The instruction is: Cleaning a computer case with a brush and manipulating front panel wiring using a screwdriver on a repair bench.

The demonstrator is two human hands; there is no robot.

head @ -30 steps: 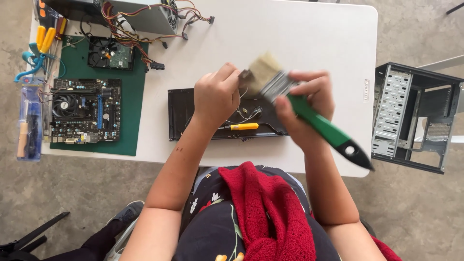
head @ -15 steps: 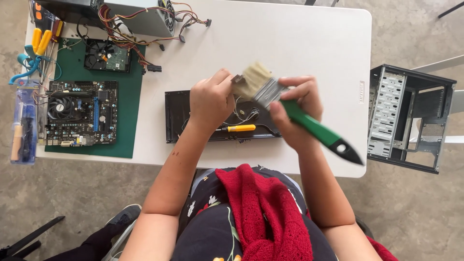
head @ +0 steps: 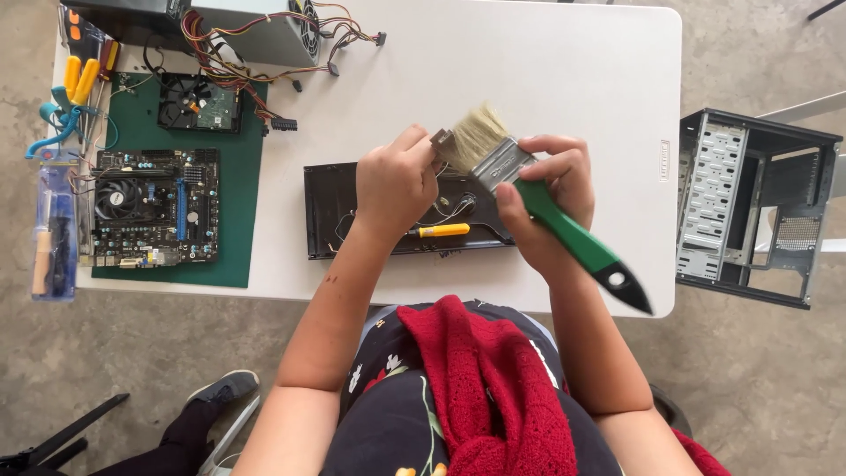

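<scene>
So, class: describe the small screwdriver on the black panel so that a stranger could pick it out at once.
Start at the white table and find the flat black panel near its front edge, under the person's hands. The screwdriver lies on it, just below the left hand. Its short yellow handle sets it apart from the green-handled paintbrush held above.
</scene>
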